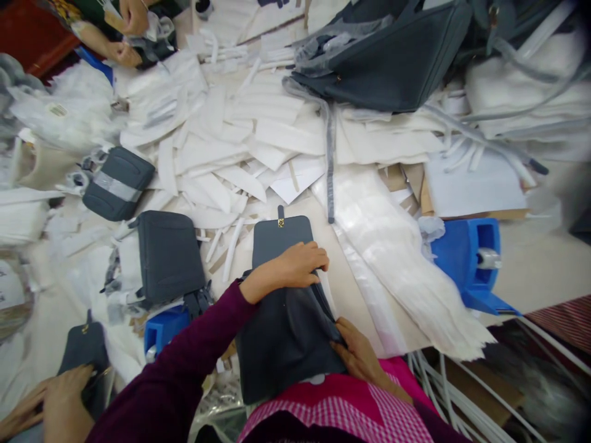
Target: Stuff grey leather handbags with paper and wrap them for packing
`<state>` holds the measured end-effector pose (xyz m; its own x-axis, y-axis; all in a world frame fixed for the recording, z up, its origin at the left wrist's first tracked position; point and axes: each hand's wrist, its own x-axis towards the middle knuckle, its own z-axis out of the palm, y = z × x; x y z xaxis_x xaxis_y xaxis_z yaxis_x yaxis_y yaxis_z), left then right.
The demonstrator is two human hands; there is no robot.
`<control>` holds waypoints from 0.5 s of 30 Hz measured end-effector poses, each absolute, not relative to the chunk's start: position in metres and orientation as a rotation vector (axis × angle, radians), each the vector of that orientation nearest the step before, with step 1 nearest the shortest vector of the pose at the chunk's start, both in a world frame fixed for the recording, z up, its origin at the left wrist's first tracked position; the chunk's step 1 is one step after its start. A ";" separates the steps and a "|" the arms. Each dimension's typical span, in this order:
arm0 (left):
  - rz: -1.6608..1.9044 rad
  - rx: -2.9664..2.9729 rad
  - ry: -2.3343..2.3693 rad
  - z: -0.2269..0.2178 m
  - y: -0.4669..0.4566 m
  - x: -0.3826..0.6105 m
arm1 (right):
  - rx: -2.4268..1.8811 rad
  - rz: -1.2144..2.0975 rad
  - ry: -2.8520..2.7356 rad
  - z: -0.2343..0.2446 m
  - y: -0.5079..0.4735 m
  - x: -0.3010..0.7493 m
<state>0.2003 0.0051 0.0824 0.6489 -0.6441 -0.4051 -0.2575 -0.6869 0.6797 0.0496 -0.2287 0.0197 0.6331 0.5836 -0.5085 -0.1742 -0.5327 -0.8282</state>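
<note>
A dark grey leather handbag (286, 344) stands on the table edge against my pink checked apron. Its flap with a small gold clasp (281, 222) lies flat, pointing away from me. My left hand (289, 267), in a maroon sleeve, rests on top of the bag where the flap folds, with its fingers curled over the right edge. Lower down, my right hand (357, 352) grips the bag's right side, fingers closed on the leather.
White paper strips and sheets (240, 135) cover the table. Two dark pouches (117, 183) (168, 255) lie at left. A large dark bag (392, 61) sits at the back. Blue tape dispensers (466, 258) (164, 329) flank me. Other people's hands (60, 400) (129, 24) work at left.
</note>
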 end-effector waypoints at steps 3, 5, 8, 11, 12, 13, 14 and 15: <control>-1.051 2.238 -1.014 0.062 -0.012 0.212 | -1.944 0.989 -0.353 0.023 -0.226 0.051; -1.100 2.128 -1.164 0.048 -0.019 0.215 | -1.960 0.986 -0.376 0.025 -0.225 0.052; -1.160 2.027 -1.263 0.035 -0.021 0.218 | -1.977 0.989 -0.397 0.030 -0.224 0.054; -1.134 2.042 -1.206 0.034 -0.020 0.224 | -2.005 0.984 -0.366 0.041 -0.223 0.055; -1.135 2.043 -1.180 0.034 -0.019 0.226 | -2.007 0.982 -0.347 0.046 -0.223 0.057; -1.150 2.047 -1.151 0.035 -0.019 0.229 | -2.003 0.980 -0.324 0.051 -0.224 0.061; -1.175 2.060 -1.114 0.034 -0.019 0.232 | -1.991 0.983 -0.299 0.055 -0.225 0.066; -1.203 2.085 -1.069 0.033 -0.020 0.235 | -1.976 0.991 -0.269 0.058 -0.227 0.072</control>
